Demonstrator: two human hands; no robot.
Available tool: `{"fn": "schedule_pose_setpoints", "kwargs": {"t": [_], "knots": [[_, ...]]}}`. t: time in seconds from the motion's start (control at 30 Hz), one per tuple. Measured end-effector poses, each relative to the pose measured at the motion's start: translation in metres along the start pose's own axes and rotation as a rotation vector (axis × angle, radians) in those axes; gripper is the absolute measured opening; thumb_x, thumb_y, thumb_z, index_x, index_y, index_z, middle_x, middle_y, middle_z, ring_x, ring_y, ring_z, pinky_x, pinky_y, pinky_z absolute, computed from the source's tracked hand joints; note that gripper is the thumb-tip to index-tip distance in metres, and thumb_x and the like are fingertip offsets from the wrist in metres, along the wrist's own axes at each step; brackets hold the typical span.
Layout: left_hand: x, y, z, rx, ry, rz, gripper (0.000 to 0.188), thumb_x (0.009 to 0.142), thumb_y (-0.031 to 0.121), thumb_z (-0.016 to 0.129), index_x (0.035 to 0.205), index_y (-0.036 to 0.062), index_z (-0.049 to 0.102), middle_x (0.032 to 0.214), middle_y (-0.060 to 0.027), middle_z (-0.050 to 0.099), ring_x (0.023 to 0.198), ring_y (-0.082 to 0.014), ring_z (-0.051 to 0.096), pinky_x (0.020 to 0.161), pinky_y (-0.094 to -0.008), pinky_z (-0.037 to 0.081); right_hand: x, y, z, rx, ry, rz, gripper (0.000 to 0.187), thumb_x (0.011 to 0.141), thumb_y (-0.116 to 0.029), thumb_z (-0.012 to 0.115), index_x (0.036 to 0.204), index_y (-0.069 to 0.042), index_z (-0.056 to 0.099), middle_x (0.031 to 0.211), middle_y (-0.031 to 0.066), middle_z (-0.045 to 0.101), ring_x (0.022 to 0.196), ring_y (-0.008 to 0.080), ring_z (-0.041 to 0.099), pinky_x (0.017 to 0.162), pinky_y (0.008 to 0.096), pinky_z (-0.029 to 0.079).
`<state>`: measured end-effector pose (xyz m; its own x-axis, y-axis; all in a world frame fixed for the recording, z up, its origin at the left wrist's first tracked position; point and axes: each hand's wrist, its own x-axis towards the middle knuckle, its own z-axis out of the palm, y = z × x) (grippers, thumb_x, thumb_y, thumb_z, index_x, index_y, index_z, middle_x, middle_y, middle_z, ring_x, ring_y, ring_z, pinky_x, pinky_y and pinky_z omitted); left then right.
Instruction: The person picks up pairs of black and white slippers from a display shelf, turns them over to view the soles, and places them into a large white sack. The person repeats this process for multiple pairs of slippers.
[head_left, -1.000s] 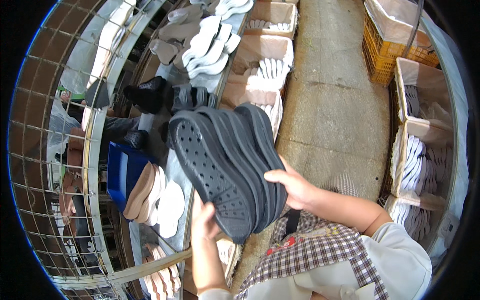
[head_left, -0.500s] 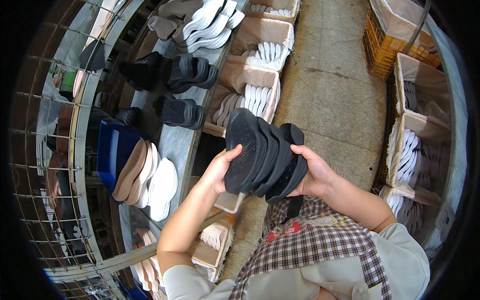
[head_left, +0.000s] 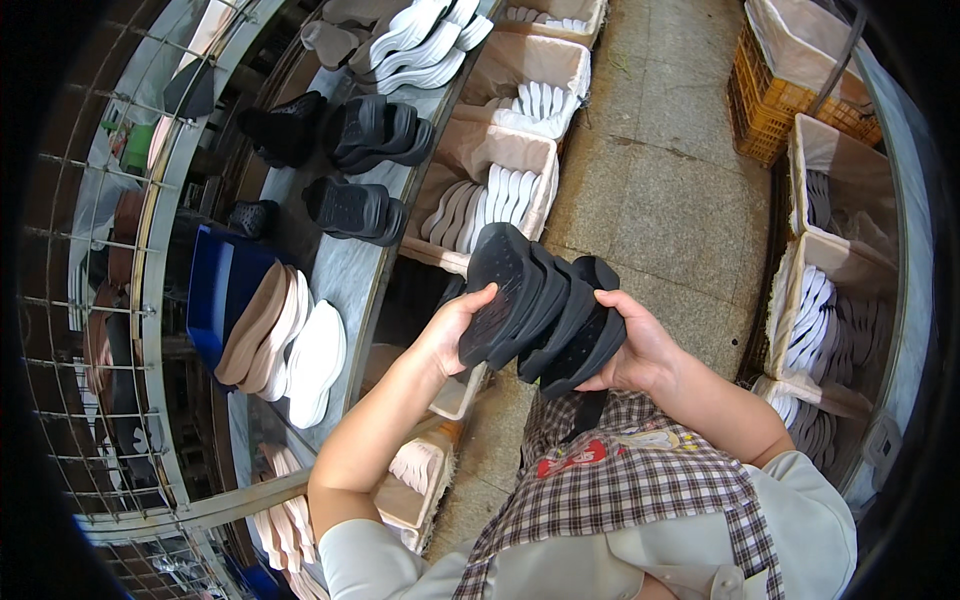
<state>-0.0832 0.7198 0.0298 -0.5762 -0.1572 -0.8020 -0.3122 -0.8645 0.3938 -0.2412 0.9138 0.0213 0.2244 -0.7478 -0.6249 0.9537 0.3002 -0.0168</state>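
Between my two hands is a stack of black shoe soles (head_left: 545, 315), held tilted in front of my apron. My left hand (head_left: 455, 330) grips its left end, thumb lying on the top sole. Around the right end my right hand (head_left: 635, 345) is closed, with its thumb on the upper edge and its fingers hidden underneath. The soles fan out unevenly, and their surfaces show small dots or holes. On the metal bench to the left lie more stacks of black soles (head_left: 355, 210). Nearer to my left forearm are white soles (head_left: 318, 360) and beige soles (head_left: 255, 325) beside a blue bin (head_left: 215, 275).
Cloth-lined crates (head_left: 545, 215) filled with white and grey soles line the bench. Along the right side stand more lined crates (head_left: 800, 340) and a yellow plastic crate (head_left: 750, 100). A wire mesh guard (head_left: 150, 300) rises at far left. A stone-tiled floor (head_left: 670, 150) runs between.
The stack has shifted slightly right, and its soles are a little more spread apart. Both hands keep their hold. The bench and its contents sit slightly differently in view.
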Motion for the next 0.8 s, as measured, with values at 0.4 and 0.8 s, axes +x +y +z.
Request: {"fn": "schedule_pose_setpoints", "kwargs": {"t": [0.4,0.8], "knots": [[-0.003,-0.009,0.003,-0.053,-0.042,0.125,0.041,0.094,0.029,0.055,0.117,-0.0047,0.053,0.110,-0.0166,0.062,0.098,-0.0253,0.064,0.086,-0.0384,0.054,-0.004,-0.007,-0.006,-0.045,-0.102,-0.051,0.061,0.085,-0.040,0.052,0.136,-0.009,0.038,0.134,0.0156,0.045,0.119,0.0326,0.048,0.095,0.0607,0.036],[-0.009,-0.027,0.005,-0.187,-0.327,0.424,0.056,0.089,0.026,0.061,0.131,-0.0061,0.041,0.127,-0.0205,0.053,0.115,-0.0312,0.054,0.099,-0.0463,0.044,-0.024,-0.014,0.018,-0.402,-0.135,-0.641,0.087,0.080,-0.010,0.062,0.146,-0.005,0.006,0.136,0.0176,0.037,0.122,0.0262,0.043,0.103,0.0391,0.037]]}}
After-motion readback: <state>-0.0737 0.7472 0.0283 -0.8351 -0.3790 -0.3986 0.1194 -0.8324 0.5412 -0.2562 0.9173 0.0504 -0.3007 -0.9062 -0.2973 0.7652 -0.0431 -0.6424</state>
